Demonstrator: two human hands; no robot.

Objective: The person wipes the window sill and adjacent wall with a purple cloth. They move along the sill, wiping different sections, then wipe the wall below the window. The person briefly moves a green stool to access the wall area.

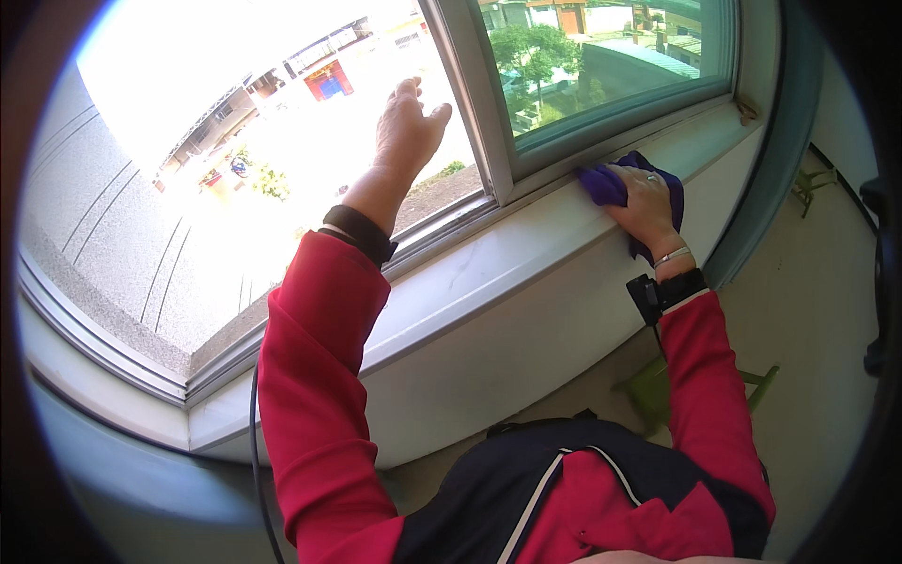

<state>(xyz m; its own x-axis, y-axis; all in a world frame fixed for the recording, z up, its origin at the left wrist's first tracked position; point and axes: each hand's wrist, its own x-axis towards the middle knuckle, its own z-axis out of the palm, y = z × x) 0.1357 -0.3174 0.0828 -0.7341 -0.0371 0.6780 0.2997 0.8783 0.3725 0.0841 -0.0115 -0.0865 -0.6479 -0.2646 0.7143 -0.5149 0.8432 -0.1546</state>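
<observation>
My right hand presses a purple cloth onto the pale window sill, under the sliding window pane. Part of the cloth hangs over the sill's front edge. Raised in front of the open part of the window, my left hand holds nothing, and its thumb stands apart from the fingers. The upright metal frame of the sash is just to the right of that hand. Whether the left fingertips touch anything cannot be made out against the bright outdoors.
Metal window tracks run along the back of the sill. A small brown object lies at the sill's far right corner. Below stands a green stool, partly behind my right arm. A black cable hangs beside my left sleeve.
</observation>
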